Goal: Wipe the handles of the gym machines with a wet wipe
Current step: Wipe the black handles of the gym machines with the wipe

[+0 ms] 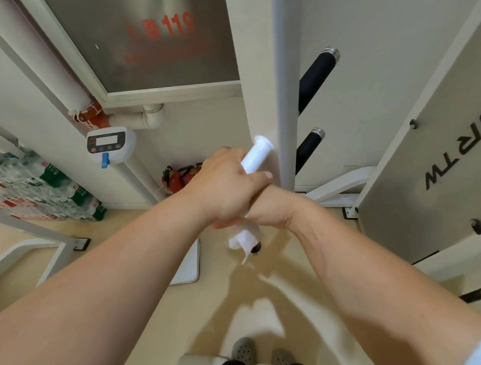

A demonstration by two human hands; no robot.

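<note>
Your left hand [228, 183] curls round the white handle [257, 156], whose axis runs away from you, bare end beyond your knuckles. Your right hand [268, 208] sits just under it, fingers hidden, so I cannot tell its grip. The wipe [243, 238] hangs below both, at the handle's near end.

White cylindrical machine handle [256, 156]: tilted, just left of the grey upright post [285, 97].
Left hand [228, 183]: fingers curled round that handle.
Right hand [273, 208]: tucked under the left, gripping a crumpled white wet wipe [243, 238] that hangs below.
Two black foam-grip bars [314, 77]: right of the post.
Red fire extinguishers [175, 177]: on the floor, left of the post.
</note>
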